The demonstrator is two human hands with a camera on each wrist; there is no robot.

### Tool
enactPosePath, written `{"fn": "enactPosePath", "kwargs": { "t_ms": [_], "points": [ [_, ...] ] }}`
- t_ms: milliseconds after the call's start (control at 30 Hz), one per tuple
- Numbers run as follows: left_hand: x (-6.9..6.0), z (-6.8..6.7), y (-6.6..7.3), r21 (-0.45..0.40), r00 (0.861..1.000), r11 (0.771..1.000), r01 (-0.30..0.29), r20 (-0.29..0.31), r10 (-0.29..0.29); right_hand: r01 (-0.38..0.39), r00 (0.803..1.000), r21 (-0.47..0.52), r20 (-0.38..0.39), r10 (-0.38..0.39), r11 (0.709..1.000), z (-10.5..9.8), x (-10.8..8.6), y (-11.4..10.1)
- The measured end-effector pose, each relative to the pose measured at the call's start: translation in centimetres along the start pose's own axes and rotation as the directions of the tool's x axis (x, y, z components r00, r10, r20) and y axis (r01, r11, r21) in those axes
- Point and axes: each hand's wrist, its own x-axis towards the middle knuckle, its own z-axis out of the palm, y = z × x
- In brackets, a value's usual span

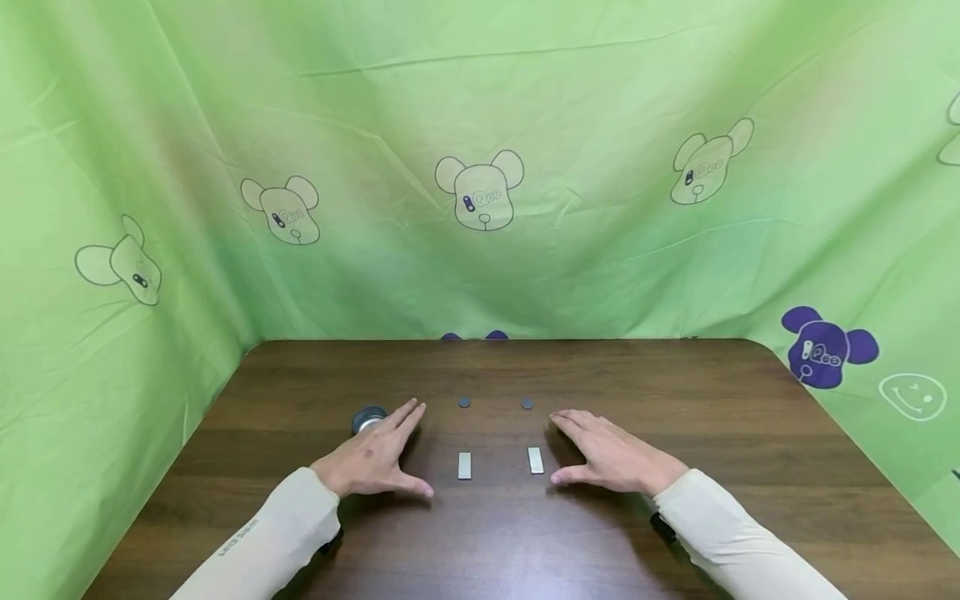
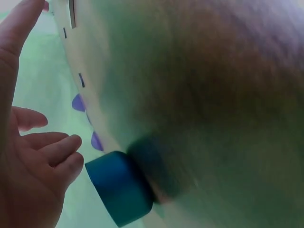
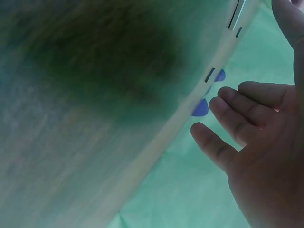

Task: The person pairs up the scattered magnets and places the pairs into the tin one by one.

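Observation:
Over the left side of the table, my left hand (image 1: 371, 458) has its fingers and thumb spread and holds nothing. Just behind it is a short dark cylinder (image 1: 366, 417) with a silvery part, partly covered by the hand; the left wrist view shows the cylinder's (image 2: 118, 187) smooth side. My right hand (image 1: 615, 457) is likewise spread out, its palm turned inward. Between the hands lie two small pale rectangular pieces, one on the left (image 1: 465, 466) and one on the right (image 1: 536, 461). Farther back are two small dark discs, left (image 1: 464, 402) and right (image 1: 527, 404).
The brown wooden table (image 1: 645, 375) has rounded far corners. A green cloth (image 1: 360, 108) printed with bear heads hangs behind it and along both sides.

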Motion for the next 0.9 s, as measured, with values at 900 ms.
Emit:
{"fn": "enactPosePath", "kwargs": {
  "t_ms": [900],
  "points": [
    [0.9, 1.7, 0.4, -0.009, 0.998, 0.999, -0.037, -0.049, 0.036, 0.007, 0.999, 0.093, 0.035, -0.01, 0.996, 0.6, 1.3, -0.3]
  ]
}}
